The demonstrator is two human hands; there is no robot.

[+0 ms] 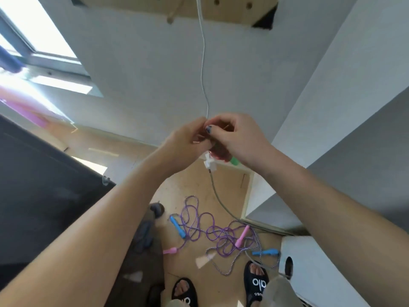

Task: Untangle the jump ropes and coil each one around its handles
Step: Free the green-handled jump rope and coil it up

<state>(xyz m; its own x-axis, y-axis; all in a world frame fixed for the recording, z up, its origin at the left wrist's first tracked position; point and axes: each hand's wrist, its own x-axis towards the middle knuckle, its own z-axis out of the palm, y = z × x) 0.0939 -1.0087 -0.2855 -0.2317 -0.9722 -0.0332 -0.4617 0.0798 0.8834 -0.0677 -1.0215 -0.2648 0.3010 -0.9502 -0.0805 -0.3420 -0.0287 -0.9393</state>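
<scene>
Item: tangled jump ropes, on floor well below both hands, untouched; left hand and right hand pressed together, pinching something small, unidentifiable; untangling apparently not begun; next: reach down, free one handle.

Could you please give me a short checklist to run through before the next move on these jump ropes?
1. Both hands on one piece: ok; left hand and right hand meet.
2. What they hold: cannot tell; fingers cover it.
3. Purple rope untangled: not ok; loops cross on the floor.
4. Pink handles and blue handles coiled: not ok.
5. Grey cable clear of ropes: not ok; it runs into the tangle.
6. Sandalled feet off the ropes: cannot tell.
</scene>
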